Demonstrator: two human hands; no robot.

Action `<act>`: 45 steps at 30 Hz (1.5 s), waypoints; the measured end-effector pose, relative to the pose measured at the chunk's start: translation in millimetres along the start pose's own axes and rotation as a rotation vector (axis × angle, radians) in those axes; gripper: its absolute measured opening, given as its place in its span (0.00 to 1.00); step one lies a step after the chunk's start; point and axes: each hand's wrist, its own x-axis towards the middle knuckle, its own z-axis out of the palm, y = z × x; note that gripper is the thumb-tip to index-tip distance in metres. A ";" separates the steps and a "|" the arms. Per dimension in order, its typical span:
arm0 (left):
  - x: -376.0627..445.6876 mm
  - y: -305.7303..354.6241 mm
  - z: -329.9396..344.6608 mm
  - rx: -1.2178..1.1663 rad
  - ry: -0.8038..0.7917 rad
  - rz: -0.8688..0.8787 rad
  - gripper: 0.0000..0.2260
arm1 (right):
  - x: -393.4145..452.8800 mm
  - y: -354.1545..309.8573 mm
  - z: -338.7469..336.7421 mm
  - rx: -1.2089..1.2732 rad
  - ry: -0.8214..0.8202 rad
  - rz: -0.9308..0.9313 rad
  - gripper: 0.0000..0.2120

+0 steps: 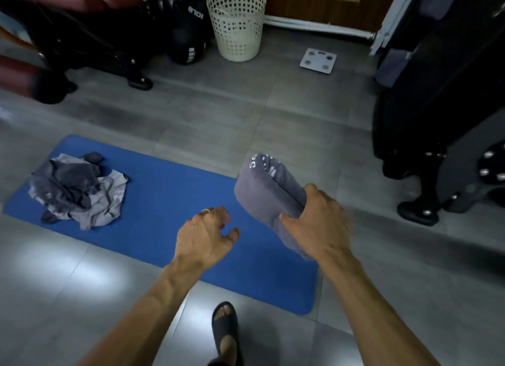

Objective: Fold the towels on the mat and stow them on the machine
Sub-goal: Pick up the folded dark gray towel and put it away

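Above mat (169, 196), folded towel (266, 190) within right hand (318, 223) grip

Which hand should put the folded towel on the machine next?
Probably the right hand: it grips the folded towel, and the dark machine stands on that side. The left hand holds nothing, over the mat.
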 end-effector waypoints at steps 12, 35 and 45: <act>89.1 162.7 -61.6 -0.048 0.102 0.093 0.12 | 126.1 26.1 -147.5 0.005 0.110 -0.017 0.14; 421.1 485.3 -62.2 -0.110 0.240 -0.018 0.12 | 549.0 185.8 -344.7 -0.005 0.061 -0.190 0.13; 715.6 544.1 -70.4 -0.265 -0.036 0.156 0.30 | 780.7 216.8 -350.7 -0.032 0.064 -0.123 0.16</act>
